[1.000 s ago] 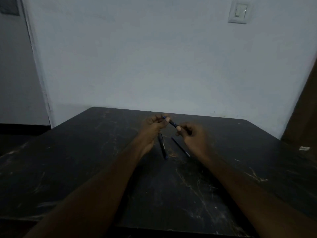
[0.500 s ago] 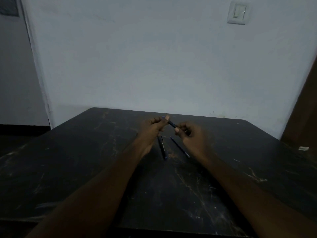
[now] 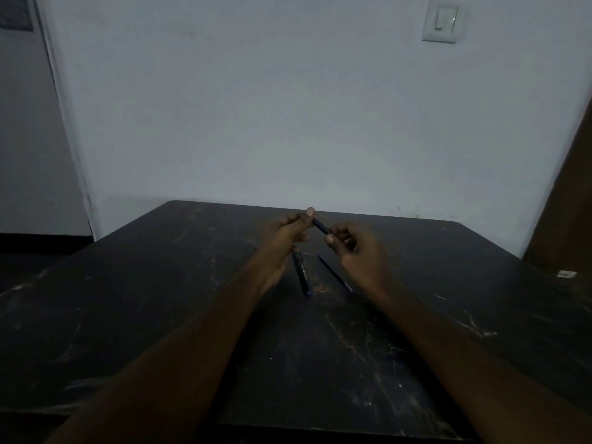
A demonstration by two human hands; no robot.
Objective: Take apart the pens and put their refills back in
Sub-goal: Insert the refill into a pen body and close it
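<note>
Pinching one dark pen (image 3: 321,226) between them, the left hand (image 3: 285,233) grips its far end with thumb and fingertips while the right hand (image 3: 354,248) closes on its near end, both raised over the far middle of the black table (image 3: 128,299). Beneath them lie two pieces: a second pen (image 3: 302,273) and, just right, a thin refill (image 3: 334,272).
</note>
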